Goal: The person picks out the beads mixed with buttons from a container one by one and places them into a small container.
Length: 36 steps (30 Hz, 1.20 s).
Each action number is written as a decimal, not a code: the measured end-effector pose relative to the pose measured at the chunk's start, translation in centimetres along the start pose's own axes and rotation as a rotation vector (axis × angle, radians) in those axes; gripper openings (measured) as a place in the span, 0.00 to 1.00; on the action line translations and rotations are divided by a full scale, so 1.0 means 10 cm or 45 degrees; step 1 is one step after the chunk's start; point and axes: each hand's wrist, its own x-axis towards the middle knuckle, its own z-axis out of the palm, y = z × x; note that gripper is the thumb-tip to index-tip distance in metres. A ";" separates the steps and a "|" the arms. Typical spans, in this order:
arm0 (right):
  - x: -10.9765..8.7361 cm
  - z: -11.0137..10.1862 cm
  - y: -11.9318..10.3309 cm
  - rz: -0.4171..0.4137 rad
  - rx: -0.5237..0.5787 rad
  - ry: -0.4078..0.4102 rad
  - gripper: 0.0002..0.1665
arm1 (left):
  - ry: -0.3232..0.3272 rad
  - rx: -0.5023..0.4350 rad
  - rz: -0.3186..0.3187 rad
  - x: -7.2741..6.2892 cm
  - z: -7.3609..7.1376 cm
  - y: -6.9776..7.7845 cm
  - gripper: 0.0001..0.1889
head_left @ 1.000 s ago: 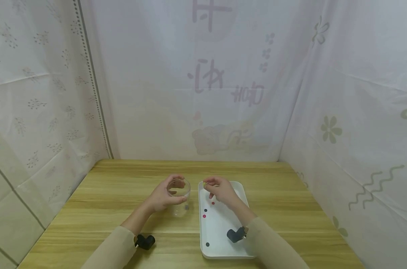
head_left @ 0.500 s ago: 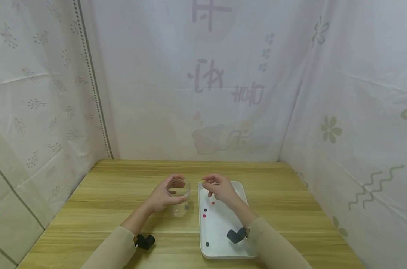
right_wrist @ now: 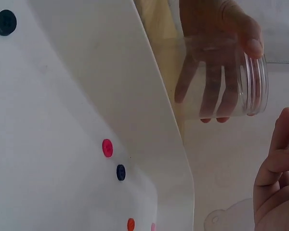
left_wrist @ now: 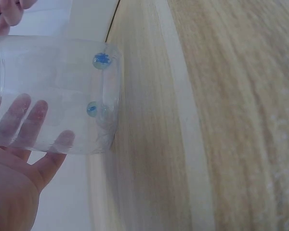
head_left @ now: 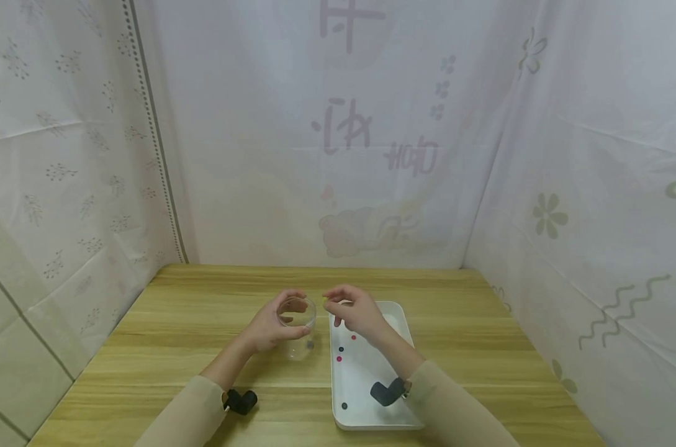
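My left hand grips a clear jar around its upper part, left of the tray. Round glass marbles with blue inside, such as this marble, lie at the jar's bottom in the left wrist view. Just right of the jar's mouth, my right hand pinches a small yellow button-like piece, too small to make out well. The white tray beneath that hand holds loose buttons: a dark green button, a pink button, a dark blue button and a red button.
Both hands work over a wooden table. Patterned cloth hangs behind it and at the sides. A black wrist camera sits at the left wrist, and a second black camera at the right.
My right hand has moved left from over the tray toward the jar's mouth, carrying the yellow piece. The left hand and the jar have stayed in place.
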 end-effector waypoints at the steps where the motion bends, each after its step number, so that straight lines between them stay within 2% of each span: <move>1: 0.00 0.01 -0.02 -0.006 0.002 -0.007 0.20 | -0.002 -0.003 -0.001 0.00 0.00 0.00 0.40; 16: 0.01 0.16 -0.24 -0.051 0.021 -0.119 0.17 | -0.023 -0.009 -0.005 0.00 -0.01 -0.01 0.37; 26: 0.04 0.28 -0.28 -0.146 -0.041 -0.170 0.15 | -0.028 0.004 -0.003 -0.01 -0.01 0.01 0.39; 36: 0.03 0.35 -0.26 -0.106 -0.143 -0.178 0.13 | -0.021 0.027 0.001 0.00 -0.01 0.00 0.38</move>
